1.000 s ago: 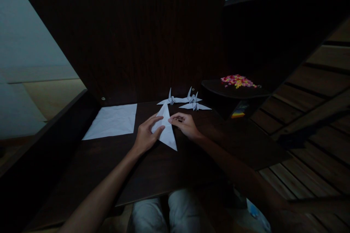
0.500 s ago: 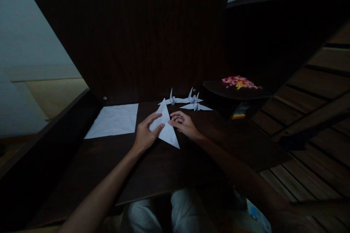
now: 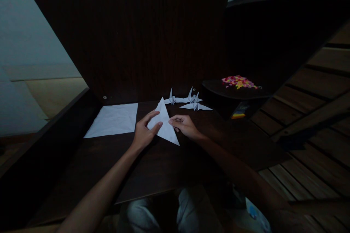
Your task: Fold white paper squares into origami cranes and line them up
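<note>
A white sheet of paper folded into a triangle (image 3: pixel 165 130) is held between my two hands above the dark desk, one point toward the back. My left hand (image 3: pixel 145 130) grips its left side, thumb on the upper face and fingers along the edge. At the right edge, my right hand (image 3: pixel 183 126) pinches the paper between thumb and fingers. Behind it stand several folded paper cranes, among them a left crane (image 3: pixel 172 99) and a front right crane (image 3: pixel 196 106). A flat white sheet (image 3: pixel 113 119), slightly creased, lies to the left of my left hand.
Small pink, red and yellow pieces (image 3: pixel 239 82) lie heaped on a curved shelf (image 3: pixel 232 94) at the right. Under it is a small rainbow-striped item (image 3: pixel 238 113). A raised side board (image 3: pixel 49 131) bounds the desk on the left, and a tall dark panel (image 3: pixel 142 43) rises behind.
The folded triangle's lower corner has risen slightly, and my left hand has moved a little left. My right fingers have drawn closer together at the edge. My knees have shifted apart.
</note>
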Demonstrator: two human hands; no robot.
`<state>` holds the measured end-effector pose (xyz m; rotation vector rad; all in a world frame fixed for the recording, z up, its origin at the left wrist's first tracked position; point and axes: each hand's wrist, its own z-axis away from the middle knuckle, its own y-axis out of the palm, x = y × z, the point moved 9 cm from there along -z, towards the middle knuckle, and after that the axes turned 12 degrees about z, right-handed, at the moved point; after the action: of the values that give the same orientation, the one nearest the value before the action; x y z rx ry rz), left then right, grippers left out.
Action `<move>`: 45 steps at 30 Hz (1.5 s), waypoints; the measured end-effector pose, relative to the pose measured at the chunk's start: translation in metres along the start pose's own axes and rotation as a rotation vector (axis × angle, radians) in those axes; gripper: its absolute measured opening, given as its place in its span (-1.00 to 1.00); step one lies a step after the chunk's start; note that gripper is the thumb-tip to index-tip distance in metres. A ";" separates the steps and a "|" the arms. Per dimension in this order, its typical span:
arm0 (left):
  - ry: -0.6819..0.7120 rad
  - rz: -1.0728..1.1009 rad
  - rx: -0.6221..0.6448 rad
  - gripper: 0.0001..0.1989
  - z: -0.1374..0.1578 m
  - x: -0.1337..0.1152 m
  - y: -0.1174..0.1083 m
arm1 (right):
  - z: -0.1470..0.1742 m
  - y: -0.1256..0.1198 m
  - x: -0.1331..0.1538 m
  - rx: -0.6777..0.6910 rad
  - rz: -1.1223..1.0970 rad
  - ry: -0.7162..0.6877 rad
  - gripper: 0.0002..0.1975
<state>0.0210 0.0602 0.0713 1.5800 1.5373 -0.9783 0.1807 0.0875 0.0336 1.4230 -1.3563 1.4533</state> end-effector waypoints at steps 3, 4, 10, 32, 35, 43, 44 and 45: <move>0.003 0.089 0.020 -0.58 -0.002 0.001 0.000 | 0.000 -0.004 0.001 -0.027 0.018 -0.009 -0.74; 0.002 0.102 0.021 -0.58 -0.002 0.001 0.000 | 0.000 -0.004 0.002 -0.033 0.019 -0.004 -0.75; -0.004 0.078 -0.065 -0.60 -0.002 0.002 -0.007 | 0.002 -0.002 -0.002 0.006 0.002 0.085 -0.78; -0.085 0.037 -0.077 -0.62 -0.003 0.002 -0.012 | -0.003 -0.003 -0.010 -0.007 -0.038 0.079 -0.71; -0.094 0.030 -0.068 -0.57 -0.004 0.004 -0.013 | -0.003 -0.001 -0.011 0.003 -0.055 0.095 -0.72; -0.026 0.136 0.070 -0.51 -0.007 0.003 -0.003 | -0.003 -0.008 -0.008 -0.065 -0.131 0.114 -0.75; -0.026 0.144 0.079 -0.50 -0.007 0.003 -0.002 | -0.003 -0.010 -0.009 -0.079 -0.141 0.126 -0.76; -0.032 0.144 0.084 -0.50 -0.007 0.004 -0.002 | -0.003 -0.011 -0.010 -0.089 -0.150 0.139 -0.78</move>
<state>0.0194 0.0681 0.0710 1.7004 1.3564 -0.9939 0.1920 0.0943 0.0262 1.3120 -1.1873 1.3514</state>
